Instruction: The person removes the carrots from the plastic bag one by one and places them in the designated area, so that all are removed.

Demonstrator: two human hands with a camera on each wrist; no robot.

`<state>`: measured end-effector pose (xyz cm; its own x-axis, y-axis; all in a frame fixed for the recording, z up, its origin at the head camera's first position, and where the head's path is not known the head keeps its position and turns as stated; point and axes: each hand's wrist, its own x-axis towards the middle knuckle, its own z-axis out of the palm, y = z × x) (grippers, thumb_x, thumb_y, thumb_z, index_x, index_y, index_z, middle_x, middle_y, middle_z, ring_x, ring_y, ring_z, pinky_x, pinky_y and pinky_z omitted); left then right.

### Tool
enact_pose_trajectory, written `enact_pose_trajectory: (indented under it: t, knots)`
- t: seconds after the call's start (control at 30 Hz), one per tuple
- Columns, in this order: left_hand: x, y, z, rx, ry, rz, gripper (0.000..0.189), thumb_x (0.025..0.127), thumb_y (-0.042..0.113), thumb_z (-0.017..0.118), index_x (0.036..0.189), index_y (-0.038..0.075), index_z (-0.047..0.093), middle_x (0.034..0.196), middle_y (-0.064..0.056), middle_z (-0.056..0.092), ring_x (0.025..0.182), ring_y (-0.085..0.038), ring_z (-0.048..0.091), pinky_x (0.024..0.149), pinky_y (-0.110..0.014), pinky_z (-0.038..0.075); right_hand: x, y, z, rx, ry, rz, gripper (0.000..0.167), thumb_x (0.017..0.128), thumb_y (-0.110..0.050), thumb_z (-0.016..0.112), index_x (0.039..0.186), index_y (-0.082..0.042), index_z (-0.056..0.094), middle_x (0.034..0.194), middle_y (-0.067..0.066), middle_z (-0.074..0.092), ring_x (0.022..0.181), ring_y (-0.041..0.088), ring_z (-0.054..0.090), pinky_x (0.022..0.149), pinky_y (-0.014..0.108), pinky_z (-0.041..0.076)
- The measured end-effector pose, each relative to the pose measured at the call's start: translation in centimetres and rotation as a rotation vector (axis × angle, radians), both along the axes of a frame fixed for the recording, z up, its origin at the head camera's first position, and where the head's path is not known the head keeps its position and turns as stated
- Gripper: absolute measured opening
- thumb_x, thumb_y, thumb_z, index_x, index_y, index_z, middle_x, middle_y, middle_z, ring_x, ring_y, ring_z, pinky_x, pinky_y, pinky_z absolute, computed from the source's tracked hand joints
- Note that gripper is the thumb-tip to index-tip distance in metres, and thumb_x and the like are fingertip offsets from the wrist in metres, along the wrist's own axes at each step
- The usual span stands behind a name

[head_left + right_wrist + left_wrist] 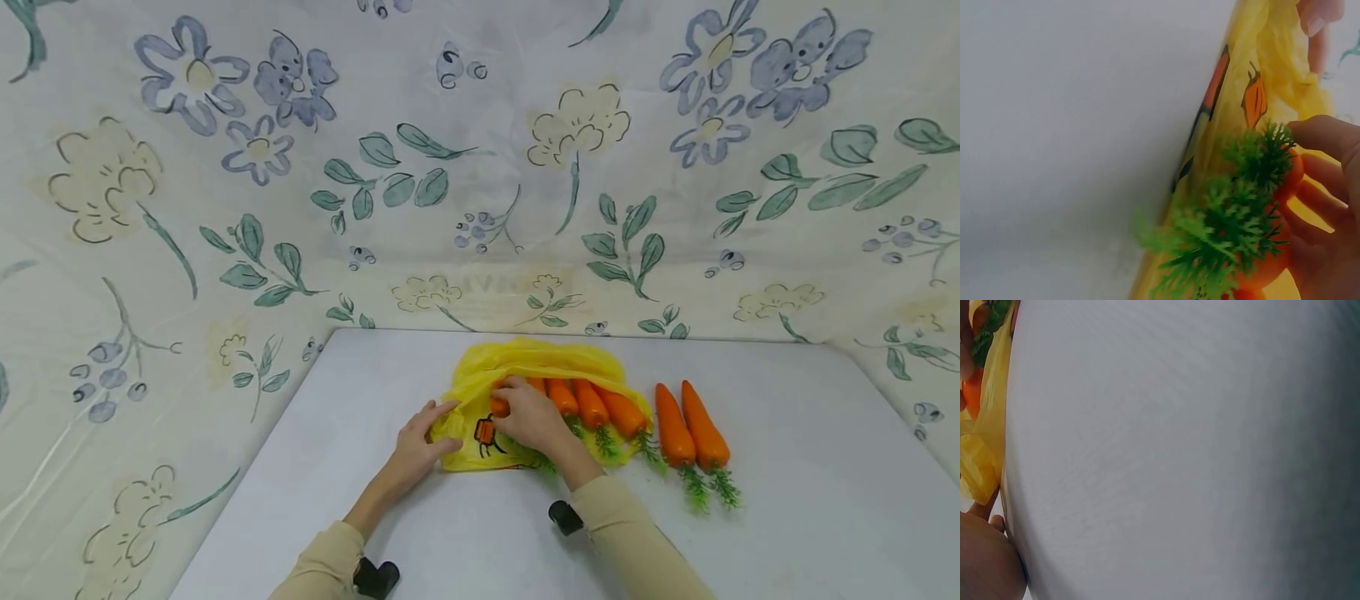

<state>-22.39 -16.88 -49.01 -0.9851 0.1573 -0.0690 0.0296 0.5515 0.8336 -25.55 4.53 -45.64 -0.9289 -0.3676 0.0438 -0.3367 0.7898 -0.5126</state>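
Observation:
A yellow bag [459, 446] lies on the table with its mouth spread, an orange carrot picture on its front. Several orange carrots [592, 406] with plastic-looking green tops lie side by side in the opening. My right hand [534, 417] grips the leftmost carrot [498, 406], its fingers round the orange body and the thumb by the green top [1275, 150]. At the bag's left edge, my left hand [416, 442] touches the yellow film with thumb and fingers spread apart. The left wrist view catches only part of this hand [988, 556] beside the bag [994, 419].
Two more carrots [678, 433] [705, 429] lie close together on the white table [795, 467], right of the bag. A flower-patterned sheet [510, 192] rises behind the table and at both sides. Each wrist carries a small black device [565, 517].

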Motion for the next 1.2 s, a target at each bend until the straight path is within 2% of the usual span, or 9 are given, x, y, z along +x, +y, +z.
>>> enact_pose_trajectory:
  t: [0.23,0.43,0.67,0.87,1.2]
  knots:
    - [0.0,0.0,0.1,0.003,0.005,0.003,0.062,0.085,0.031,0.067,0.144,0.023,0.051,0.162,-0.018,0.022,0.15,-0.04,0.016,0.114,-0.071,0.01,0.5,-0.9,0.5,0.034,0.042,0.06,0.042,0.087,-0.008,0.069,0.127,0.001,0.065,0.138,0.014,0.054,0.12,0.029,0.056,0.101,0.039,0.049]
    - [0.0,0.0,0.0,-0.008,0.009,0.008,0.063,0.084,0.031,0.067,0.144,0.023,0.052,0.162,-0.019,0.023,0.15,-0.041,0.016,0.113,-0.071,0.011,0.9,-1.3,0.7,0.034,0.033,0.038,0.04,0.086,-0.005,0.068,0.126,0.001,0.066,0.137,0.013,0.054,0.116,0.027,0.058,0.096,0.038,0.052]
    - [0.0,-0.1,0.0,-0.025,0.005,0.005,0.061,0.085,0.032,0.067,0.143,0.022,0.053,0.162,-0.019,0.023,0.15,-0.04,0.016,0.113,-0.071,0.011,1.6,-1.7,0.6,0.03,0.048,0.011,0.03,0.087,-0.003,0.069,0.116,-0.001,0.071,0.12,0.009,0.059,0.099,0.022,0.059,0.086,0.032,0.055]
    - [0.0,0.0,0.2,-0.036,0.023,-0.002,0.06,0.085,0.031,0.066,0.143,0.022,0.053,0.161,-0.019,0.026,0.15,-0.041,0.016,0.113,-0.071,0.01,2.3,-1.7,0.5,0.0,0.046,0.005,0.029,0.086,-0.002,0.07,0.114,-0.002,0.072,0.107,0.007,0.057,0.088,0.018,0.055,0.081,0.029,0.054]
    - [0.1,0.1,0.3,-0.035,0.014,0.005,0.059,0.086,0.031,0.065,0.142,0.02,0.054,0.161,-0.021,0.023,0.149,-0.042,0.016,0.114,-0.071,0.01,3.7,-1.8,0.1,0.017,0.08,0.004,0.028,0.083,-0.003,0.073,0.111,-0.003,0.074,0.105,0.005,0.057,0.09,0.018,0.056,0.083,0.03,0.054]
